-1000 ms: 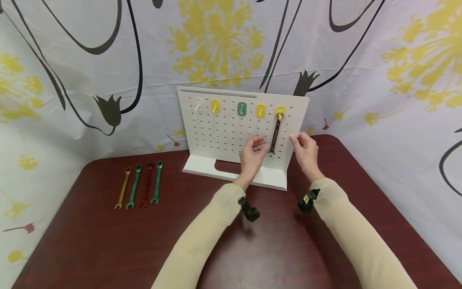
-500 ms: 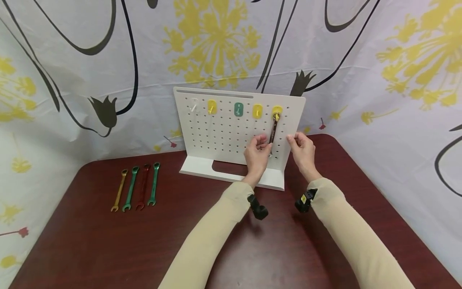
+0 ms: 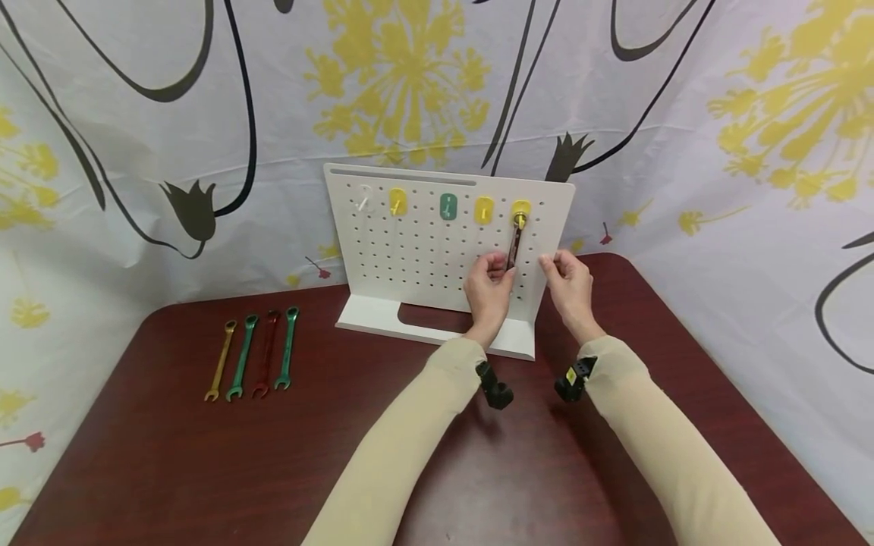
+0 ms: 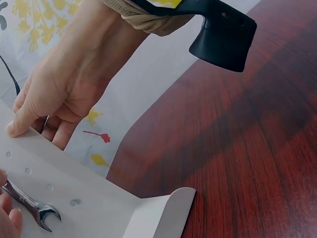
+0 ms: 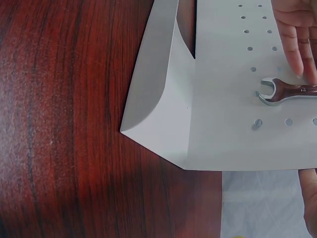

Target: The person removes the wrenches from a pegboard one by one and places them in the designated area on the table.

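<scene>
A dark brown combination wrench (image 3: 515, 246) hangs by its ring end from the rightmost yellow hook (image 3: 522, 207) on a white pegboard (image 3: 416, 246). My left hand (image 3: 488, 292) holds the wrench low on its shaft, thumb and fingers on either side; in the head view it hides the lower end. That silvery open end (image 4: 45, 212) shows in the left wrist view, beside the fingertips (image 4: 7, 220), and the right wrist view has the same wrench (image 5: 287, 92) close against the board. My right hand (image 3: 572, 292) pinches the pegboard's right edge, thumb in front and fingers behind.
Left of the pegboard, several wrenches lie side by side on the dark red table (image 3: 171, 455): a gold one (image 3: 221, 362), a red one (image 3: 266, 356) and green ones (image 3: 242, 360). More hooks, including a green one (image 3: 448, 206), line the board's upper part. Patterned cloth (image 3: 273, 136) hangs behind.
My left hand has moved right onto the wrench's lower shaft and taken hold of it. My right hand stays on the board's edge. The whole view has shifted slightly.
</scene>
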Demonstrator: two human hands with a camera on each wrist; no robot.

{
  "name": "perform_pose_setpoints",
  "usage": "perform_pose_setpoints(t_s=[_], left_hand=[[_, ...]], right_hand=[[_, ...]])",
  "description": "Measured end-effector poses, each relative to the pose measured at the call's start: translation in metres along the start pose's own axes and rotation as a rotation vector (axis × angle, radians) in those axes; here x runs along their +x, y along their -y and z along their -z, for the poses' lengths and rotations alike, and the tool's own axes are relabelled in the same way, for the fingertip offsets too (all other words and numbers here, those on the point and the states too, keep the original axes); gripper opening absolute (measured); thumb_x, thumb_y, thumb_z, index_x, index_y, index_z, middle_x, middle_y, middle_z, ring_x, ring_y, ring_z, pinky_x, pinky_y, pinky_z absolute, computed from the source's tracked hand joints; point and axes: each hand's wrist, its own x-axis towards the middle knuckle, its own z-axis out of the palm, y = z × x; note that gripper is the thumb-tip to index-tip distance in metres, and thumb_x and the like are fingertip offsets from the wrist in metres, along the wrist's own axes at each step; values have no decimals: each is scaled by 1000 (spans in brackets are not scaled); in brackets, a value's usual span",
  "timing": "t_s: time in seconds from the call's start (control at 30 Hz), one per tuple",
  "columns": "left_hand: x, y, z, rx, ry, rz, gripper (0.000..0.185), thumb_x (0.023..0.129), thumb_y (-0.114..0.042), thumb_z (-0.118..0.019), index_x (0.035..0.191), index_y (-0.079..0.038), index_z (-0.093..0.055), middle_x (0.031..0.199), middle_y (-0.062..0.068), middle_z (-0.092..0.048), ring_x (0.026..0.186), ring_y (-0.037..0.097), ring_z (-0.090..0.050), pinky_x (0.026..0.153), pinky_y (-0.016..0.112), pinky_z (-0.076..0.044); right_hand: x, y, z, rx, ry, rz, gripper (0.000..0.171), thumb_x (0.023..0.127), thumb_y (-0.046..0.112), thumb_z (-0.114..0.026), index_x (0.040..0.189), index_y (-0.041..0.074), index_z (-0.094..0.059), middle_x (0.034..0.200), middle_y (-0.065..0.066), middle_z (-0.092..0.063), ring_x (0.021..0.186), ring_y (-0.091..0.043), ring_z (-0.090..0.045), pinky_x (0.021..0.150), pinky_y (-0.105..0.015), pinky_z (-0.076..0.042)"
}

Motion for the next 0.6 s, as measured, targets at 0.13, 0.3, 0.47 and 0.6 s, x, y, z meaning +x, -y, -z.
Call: perform_pose_setpoints(t_s=[0.13,0.3,0.47,0.6], left_hand=[[1,-2,-4,57,-16,-7,20,78,-4,-74,96,-4,-66,90,9,-68,81,19,-66,71,18,-52],[1,-2,-6,117,-32,4,19,78,-7,-74,95,-8,-66,89,5,-68,81,15,-65,72,18,-51],[-1,-2,-6,158,-26,18,19,78,-10,-75,95,-11,-66,89,2,-68,80,12,-65,71,18,-50],[-3,-1,-5,176,-12,6,18,78,-11,-75,94,-11,-66,87,0,-68,78,12,-64,68,18,-49]], right_hand=[[1,0,0,-3,-5,3,28,92,30,-61,86,2,-63,65,7,-48,59,-5,-40,54,-19,-33],[1,0,-1,-2,-6,13,28,92,29,-61,86,2,-63,67,4,-50,60,-5,-40,55,-19,-33],[0,1,0,17,9,-5,28,92,29,-60,85,2,-62,67,4,-49,61,-7,-40,54,-20,-33],[-1,1,1,13,10,-8,29,92,30,-60,86,2,-62,67,6,-48,62,-8,-40,55,-20,-33]])
